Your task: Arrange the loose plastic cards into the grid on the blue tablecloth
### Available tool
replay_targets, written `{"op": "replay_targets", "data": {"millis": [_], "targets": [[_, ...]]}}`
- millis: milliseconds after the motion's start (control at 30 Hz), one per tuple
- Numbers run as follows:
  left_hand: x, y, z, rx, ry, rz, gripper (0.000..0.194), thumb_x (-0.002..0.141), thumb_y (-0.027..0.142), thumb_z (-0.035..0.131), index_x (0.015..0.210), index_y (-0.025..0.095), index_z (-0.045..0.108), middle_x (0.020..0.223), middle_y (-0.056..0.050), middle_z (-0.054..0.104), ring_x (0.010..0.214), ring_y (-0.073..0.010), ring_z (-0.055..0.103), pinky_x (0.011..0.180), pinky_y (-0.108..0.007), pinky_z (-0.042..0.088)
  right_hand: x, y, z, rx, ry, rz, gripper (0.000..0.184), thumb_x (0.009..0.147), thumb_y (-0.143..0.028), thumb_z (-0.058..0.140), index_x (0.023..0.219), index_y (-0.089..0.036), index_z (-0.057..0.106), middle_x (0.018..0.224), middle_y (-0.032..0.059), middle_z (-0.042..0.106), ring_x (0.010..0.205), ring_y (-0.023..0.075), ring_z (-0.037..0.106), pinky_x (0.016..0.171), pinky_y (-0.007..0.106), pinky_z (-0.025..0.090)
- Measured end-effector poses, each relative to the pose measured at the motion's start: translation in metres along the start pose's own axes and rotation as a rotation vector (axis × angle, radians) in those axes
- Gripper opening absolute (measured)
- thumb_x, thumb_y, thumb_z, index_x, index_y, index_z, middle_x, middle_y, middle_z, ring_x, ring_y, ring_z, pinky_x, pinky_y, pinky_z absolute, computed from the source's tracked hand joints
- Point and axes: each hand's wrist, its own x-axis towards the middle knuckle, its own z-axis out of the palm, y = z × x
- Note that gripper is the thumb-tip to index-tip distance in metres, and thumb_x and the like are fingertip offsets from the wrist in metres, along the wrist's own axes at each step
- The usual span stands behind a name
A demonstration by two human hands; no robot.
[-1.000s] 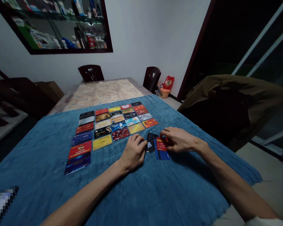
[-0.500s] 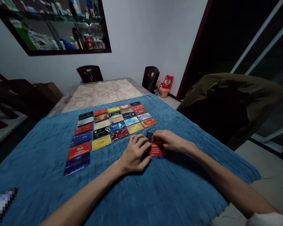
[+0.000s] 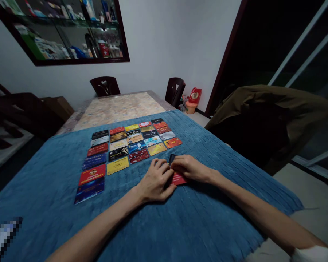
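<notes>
My left hand (image 3: 156,182) rests on the blue cloth with its fingers curled and its thumb at the lower edge of a red card (image 3: 179,179). My right hand (image 3: 190,169) is closed, fingertips pressed together against my left fingers. A dark card (image 3: 171,158) sticks up at the right fingertips; the pinch itself is hidden. Whether more cards lie under the red one cannot be seen. Beyond my hands, rows of printed cards lie flat, among them a yellow card (image 3: 118,166), a dark red card (image 3: 139,156) and an orange card (image 3: 173,142).
The blue cloth (image 3: 49,174) covers the near part of the table (image 3: 120,105). A chair with a brown jacket (image 3: 265,94) over it stands at the right. Two dark chairs are at the far side. A blurred, pixelated object (image 3: 1,236) lies at the lower left.
My right hand has shifted slightly left, closer to my left hand. The dark card has moved a little left and tilted up. The blue edge under the red card no longer shows.
</notes>
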Motion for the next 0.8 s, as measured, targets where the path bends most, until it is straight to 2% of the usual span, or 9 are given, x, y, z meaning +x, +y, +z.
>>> {"op": "replay_targets", "data": {"millis": [100, 267, 400, 500, 567, 667, 800], "targets": [[0.0, 0.001, -0.002, 0.062, -0.006, 0.07, 0.025, 0.086, 0.034, 0.055, 0.099, 0.014, 0.063, 0.097, -0.013, 0.066, 0.105, -0.0309, 0.055, 0.095, -0.051, 0.042, -0.002, -0.002, -0.003, 0.01, -0.021, -0.03, 0.022, 0.094, -0.013, 0.049, 0.098, -0.015, 0.07, 0.093, 0.0086, 0.068, 0.081, 0.0167, 0.063, 0.074, 0.028, 0.048], [-0.001, -0.002, -0.009, 0.127, -0.001, 0.167, 0.019, 0.088, 0.028, 0.051, 0.084, 0.015, 0.064, 0.079, -0.01, 0.064, 0.082, -0.0243, 0.056, 0.084, -0.044, 0.045, -0.004, -0.007, -0.012, -0.047, -0.06, -0.065, 0.015, 0.094, -0.024, 0.058, 0.096, -0.016, 0.071, 0.092, 0.0078, 0.069, 0.086, 0.0184, 0.061, 0.08, 0.032, 0.045], [0.0, -0.008, -0.02, 0.074, -0.024, 0.159, 0.02, 0.09, 0.024, 0.049, 0.077, 0.017, 0.064, 0.071, -0.007, 0.062, 0.073, -0.0209, 0.055, 0.074, -0.038, 0.044, -0.006, -0.011, -0.02, 0.0, -0.075, -0.084, 0.027, 0.095, -0.041, 0.059, 0.094, -0.017, 0.072, 0.092, 0.0072, 0.071, 0.087, 0.0192, 0.061, 0.082, 0.034, 0.043], [0.002, -0.017, -0.03, -0.023, -0.042, 0.104, 0.024, 0.092, 0.021, 0.047, 0.079, 0.017, 0.066, 0.071, -0.006, 0.064, 0.071, -0.0185, 0.056, 0.069, -0.034, 0.043, -0.007, -0.012, -0.022, 0.032, -0.057, -0.104, 0.033, 0.094, -0.047, 0.06, 0.098, -0.016, 0.071, 0.092, 0.0069, 0.071, 0.087, 0.0196, 0.06, 0.082, 0.035, 0.043], [0.001, -0.024, -0.034, -0.095, -0.045, 0.049, 0.025, 0.092, 0.019, 0.046, 0.08, 0.017, 0.068, 0.072, -0.006, 0.065, 0.071, -0.0174, 0.057, 0.069, -0.032, 0.044, -0.007, -0.011, -0.022, 0.038, -0.044, -0.089, 0.032, 0.092, -0.045, 0.063, 0.103, -0.017, 0.07, 0.093, 0.0068, 0.07, 0.087, 0.0197, 0.06, 0.082, 0.035, 0.043], [-0.001, -0.035, -0.035, -0.187, -0.046, -0.045, 0.023, 0.091, 0.016, 0.047, 0.087, 0.017, 0.07, 0.078, -0.006, 0.068, 0.073, -0.0162, 0.06, 0.07, -0.03, 0.046, -0.005, -0.009, -0.016, 0.015, -0.028, -0.059, 0.021, 0.095, -0.034, 0.059, 0.103, -0.018, 0.07, 0.093, 0.0068, 0.07, 0.086, 0.0192, 0.061, 0.082, 0.035, 0.044], [-0.004, -0.043, -0.032, -0.266, -0.056, -0.143, 0.025, 0.088, 0.012, 0.049, 0.098, 0.017, 0.071, 0.087, -0.006, 0.07, 0.079, -0.016, 0.063, 0.071, -0.028, 0.049, -0.004, -0.004, -0.005, -0.022, 0.076, -0.013, 0.017, 0.093, -0.021, 0.055, 0.106, -0.018, 0.066, 0.097, 0.0084, 0.07, 0.09, 0.0205, 0.063, 0.084, 0.036, 0.047]]}}
